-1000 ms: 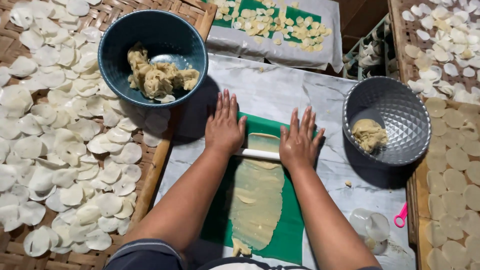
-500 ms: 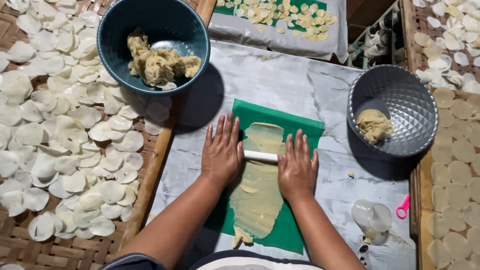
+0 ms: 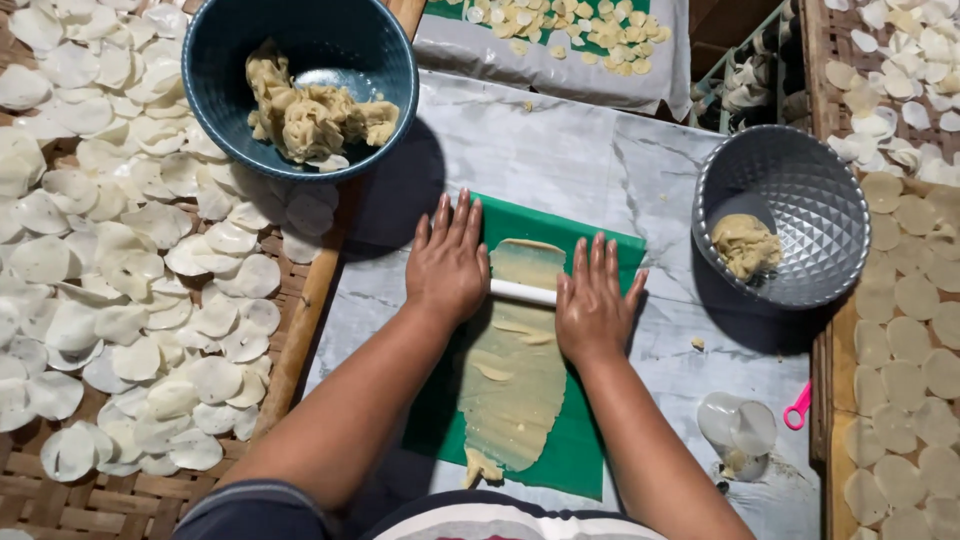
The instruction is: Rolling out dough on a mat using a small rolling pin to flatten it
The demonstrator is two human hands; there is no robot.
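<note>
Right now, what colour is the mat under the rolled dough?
Green. The mat lies under the dough on the marble-patterned table; the head view shows it.

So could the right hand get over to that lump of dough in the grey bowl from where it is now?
Probably yes: the right hand rests on the white rolling pin, and the grey bowl with the dough lump sits open beside it, nothing between.

Bright, even light from above — soft dark shadows pool right of the blue bowl (image 3: 300, 85) and under the grey bowl (image 3: 785, 215). Focus is sharp mid-frame; slight wide-angle bending shows at the edges — no glare.
</note>
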